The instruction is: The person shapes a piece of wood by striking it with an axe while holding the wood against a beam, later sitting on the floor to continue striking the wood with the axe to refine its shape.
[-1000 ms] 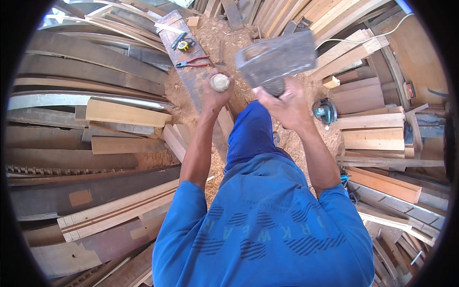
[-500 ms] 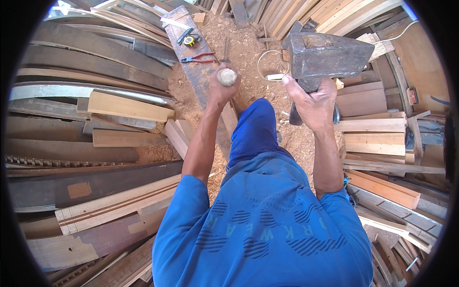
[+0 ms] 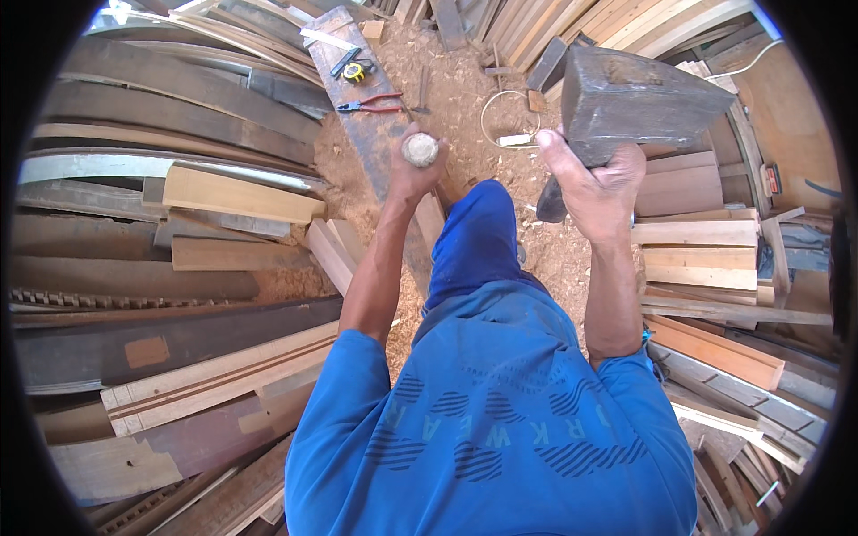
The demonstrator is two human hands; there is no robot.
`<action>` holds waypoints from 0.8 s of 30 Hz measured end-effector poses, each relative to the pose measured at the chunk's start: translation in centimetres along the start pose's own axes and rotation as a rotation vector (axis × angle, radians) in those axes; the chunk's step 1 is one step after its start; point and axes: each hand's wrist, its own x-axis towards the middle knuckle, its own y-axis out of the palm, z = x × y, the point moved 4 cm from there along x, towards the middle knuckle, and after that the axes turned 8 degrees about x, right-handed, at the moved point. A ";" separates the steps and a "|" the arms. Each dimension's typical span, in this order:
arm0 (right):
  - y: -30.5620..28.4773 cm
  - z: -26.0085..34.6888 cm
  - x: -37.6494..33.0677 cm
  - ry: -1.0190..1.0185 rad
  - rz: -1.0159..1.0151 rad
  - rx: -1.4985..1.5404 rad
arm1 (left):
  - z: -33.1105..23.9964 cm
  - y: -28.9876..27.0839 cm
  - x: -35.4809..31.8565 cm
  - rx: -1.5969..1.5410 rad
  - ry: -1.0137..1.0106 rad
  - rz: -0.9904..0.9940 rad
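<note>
Presently, my left hand (image 3: 413,180) is closed around an upright handle (image 3: 420,150), its pale round end showing above the fist; I cannot tell what the lower part touches. My right hand (image 3: 603,196) grips a dark wooden mallet (image 3: 643,96) by its shaft, the block-shaped head raised just beyond the fingers and well apart from the left hand.

Compared with one second earlier, the mallet has travelled to the right, away from the handle, and is no longer blurred; against the half-second frame it stands slightly further right. The left hand has hardly shifted. A small white piece (image 3: 515,140), previously covered by the mallet, now shows between the hands, nearer the right.

Pliers (image 3: 366,108) and a tape measure (image 3: 355,73) remain on the plank (image 3: 362,147) beyond the left hand.
</note>
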 end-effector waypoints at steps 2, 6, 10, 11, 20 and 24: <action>-0.3 0.0 0.2 -0.043 -0.029 0.051 | -1.0 0.3 0.6 -0.009 -0.031 0.011; -0.3 0.6 0.5 -0.054 -0.018 0.061 | -0.7 0.2 1.6 -0.016 0.003 0.013; -0.7 0.9 0.5 -0.061 -0.018 0.031 | -0.4 0.2 1.7 -0.028 0.026 0.012; -0.9 0.9 0.6 -0.065 -0.012 0.016 | -0.4 0.2 1.7 -0.017 0.019 0.014; -1.3 1.0 0.4 -0.031 -0.034 -0.021 | -0.3 0.2 1.3 0.027 -0.015 0.034; -1.2 0.8 0.4 -0.043 -0.040 -0.018 | 0.0 0.3 0.8 0.099 0.007 0.023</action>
